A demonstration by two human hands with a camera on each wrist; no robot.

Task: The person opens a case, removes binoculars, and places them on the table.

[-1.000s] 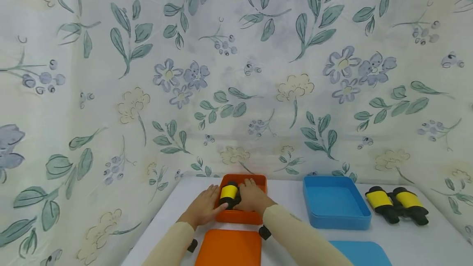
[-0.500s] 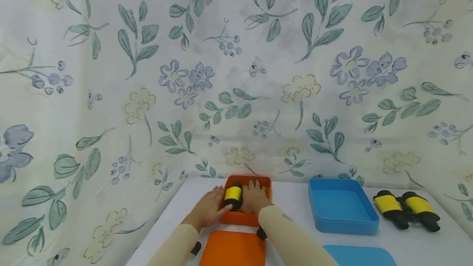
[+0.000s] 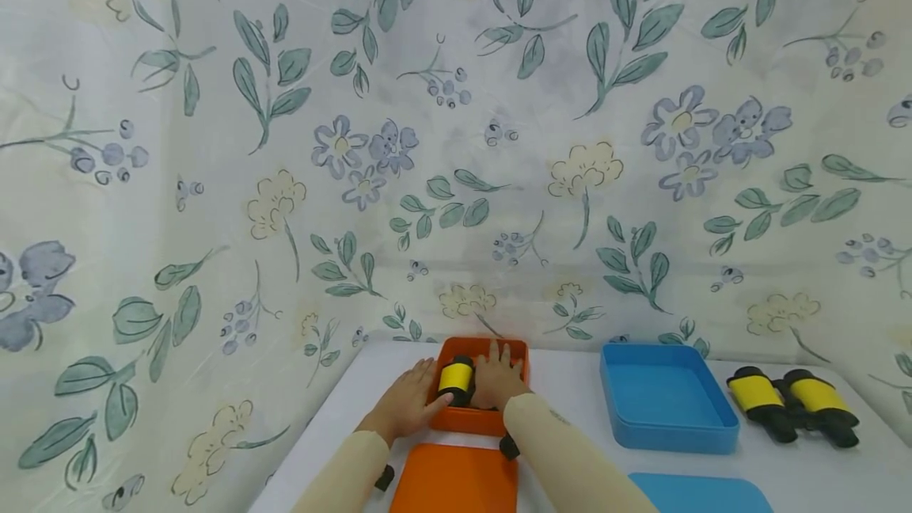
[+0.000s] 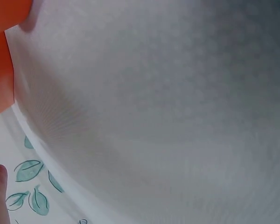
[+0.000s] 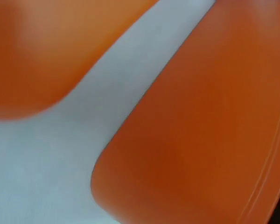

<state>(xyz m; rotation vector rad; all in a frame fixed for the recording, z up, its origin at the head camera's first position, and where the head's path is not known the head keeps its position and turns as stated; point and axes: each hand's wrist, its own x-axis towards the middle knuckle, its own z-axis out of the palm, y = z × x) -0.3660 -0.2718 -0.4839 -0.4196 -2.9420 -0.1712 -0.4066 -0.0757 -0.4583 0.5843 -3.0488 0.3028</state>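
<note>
A pair of black binoculars with yellow bands point(image 3: 456, 376) lies in the orange box point(image 3: 466, 420). My left hand point(image 3: 404, 404) rests along the box's left side, fingers extended, thumb at the front rim beside the left barrel. My right hand point(image 3: 496, 380) is inside the box with fingers spread over the right barrel, which it mostly hides. In the right wrist view the box's orange wall point(image 5: 191, 140) shows close up; the hand itself is out of that view. A fingertip point(image 4: 0, 177) of the left hand shows at the left wrist view's edge.
The orange lid point(image 3: 456, 477) lies flat in front of the box. To the right stands an open blue box point(image 3: 677, 438), with a blue lid point(image 3: 701, 492) in front. Another pair of yellow-banded binoculars point(image 3: 755, 392) lies right of it. A flowered cloth point(image 3: 456, 260) hangs behind the table.
The right hand has shifted rightward over the binoculars, and its fingers have spread. The left hand stays by the box. The head view has turned slightly left.
</note>
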